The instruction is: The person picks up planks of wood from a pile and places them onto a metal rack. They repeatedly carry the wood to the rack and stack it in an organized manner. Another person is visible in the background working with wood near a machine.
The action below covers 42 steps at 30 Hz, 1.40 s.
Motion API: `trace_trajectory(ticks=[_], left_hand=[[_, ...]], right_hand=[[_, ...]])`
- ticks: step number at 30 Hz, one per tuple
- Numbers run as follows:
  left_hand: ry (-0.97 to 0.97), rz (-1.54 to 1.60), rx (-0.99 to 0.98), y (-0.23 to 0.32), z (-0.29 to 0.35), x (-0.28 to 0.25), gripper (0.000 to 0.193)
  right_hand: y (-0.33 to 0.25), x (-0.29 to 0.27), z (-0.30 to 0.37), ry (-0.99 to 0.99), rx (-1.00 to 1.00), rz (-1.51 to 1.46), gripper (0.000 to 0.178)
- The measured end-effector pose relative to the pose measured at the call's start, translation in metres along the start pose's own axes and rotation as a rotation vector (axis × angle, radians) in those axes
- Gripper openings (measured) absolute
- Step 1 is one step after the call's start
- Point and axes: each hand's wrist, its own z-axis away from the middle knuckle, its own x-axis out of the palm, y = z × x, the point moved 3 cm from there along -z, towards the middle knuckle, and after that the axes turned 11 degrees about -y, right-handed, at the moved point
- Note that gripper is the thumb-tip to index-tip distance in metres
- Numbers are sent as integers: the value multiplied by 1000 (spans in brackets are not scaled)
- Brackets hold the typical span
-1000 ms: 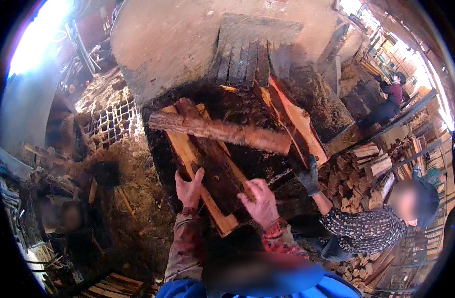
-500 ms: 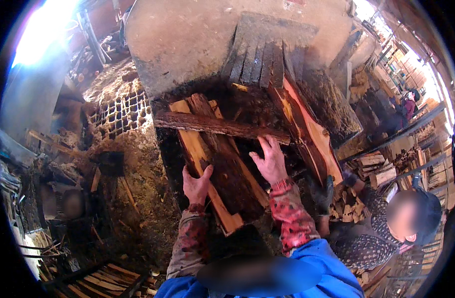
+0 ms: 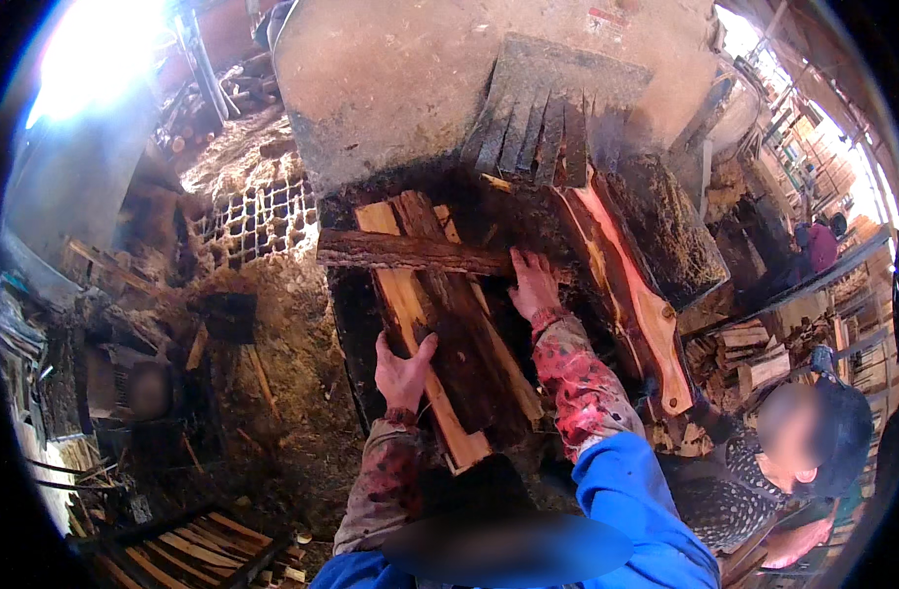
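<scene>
On a dark work table lie rough wood pieces, lengthwise and side by side. My left hand straddles the left edge of a pale, yellowish plank, thumb over its top and apart from the fingers. Beside that plank is a wider, dark bark-covered slab, with another pale strip at its right. A narrow bark slab lies crosswise over their far ends. My right hand rests on its right end, fingers spread and fairly flat. Farther right is a long split log with reddish and pale faces.
Dark hanging flaps cover an opening in the large machine casing ahead. A co-worker is close at my right. A metal grid lies in sawdust on the left. Stacked firewood stands at right.
My right hand has settled flatter on the crosswise slab. The split log has come nearer, and the co-worker's gloved hand no longer shows at its near end. My view has shifted slightly.
</scene>
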Motion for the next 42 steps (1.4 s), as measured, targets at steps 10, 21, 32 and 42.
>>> trace_trajectory(ticks=[10, 21, 32, 42], left_hand=[[19, -58, -18, 12, 5, -4, 77], [58, -14, -1, 21, 11, -4, 73], [53, 153, 142, -20, -9, -1, 62], [74, 12, 117, 0, 1, -3, 61]], right_hand=[[-28, -45, 47, -11, -94, -278, 20], [-68, -40, 167, -16, -66, -832, 35], [-92, -30, 181, -14, -94, -617, 48], [-90, -42, 181, -25, -146, -568, 45]])
